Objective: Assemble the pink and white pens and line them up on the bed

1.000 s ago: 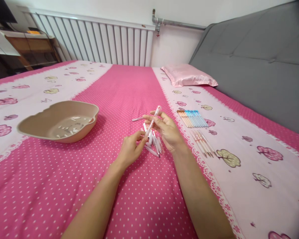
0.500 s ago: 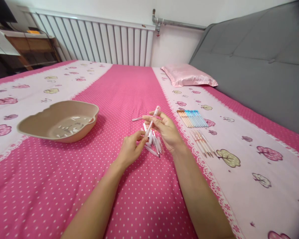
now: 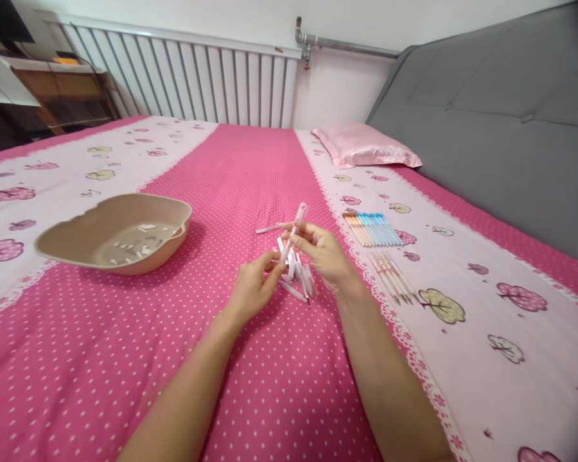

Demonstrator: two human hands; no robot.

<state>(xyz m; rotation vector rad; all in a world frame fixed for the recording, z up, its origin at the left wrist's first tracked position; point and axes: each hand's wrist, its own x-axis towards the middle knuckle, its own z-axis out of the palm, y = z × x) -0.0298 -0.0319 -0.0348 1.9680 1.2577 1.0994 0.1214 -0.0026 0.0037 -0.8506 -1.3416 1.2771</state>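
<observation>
My right hand [image 3: 324, 255] is closed round a clear pink-tinted pen [image 3: 295, 228] that tilts up and away from me. My left hand [image 3: 255, 287] pinches the pen's lower end with thumb and fingertips. Just under both hands lies a small pile of white pens [image 3: 298, 279] on the pink dotted bedsheet [image 3: 250, 192]. One more pen [image 3: 268, 228] lies alone a little beyond the hands.
A beige bowl-shaped tray [image 3: 77, 234] with small white bits inside sits to the left. Right of the hands lie a row of orange and blue pens [image 3: 372, 229] and a row of pale pens [image 3: 394, 276]. A pink pillow [image 3: 363, 146] and a grey headboard [image 3: 501, 122] stand farther right.
My right hand has drawn slightly towards me and the pen's tip has shifted a little left. The left hand stays at the pen's lower end.
</observation>
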